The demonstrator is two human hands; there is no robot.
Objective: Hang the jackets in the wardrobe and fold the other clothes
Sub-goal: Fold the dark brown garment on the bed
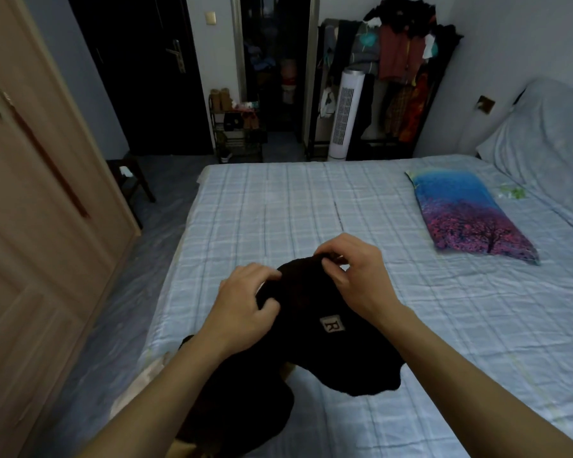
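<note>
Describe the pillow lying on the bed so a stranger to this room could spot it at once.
Start at the bed with its pale blue checked sheet, filling the middle of the room. On its right side, beyond the hands and the black garment they hold, lies a flat rectangular pillow. Its print, a blue sky fading into a pink-purple tree, is the only vivid colour on the bed.

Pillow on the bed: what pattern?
Pillow: blue sky over a pink-purple blossoming tree print. Head view, the only one.
</note>
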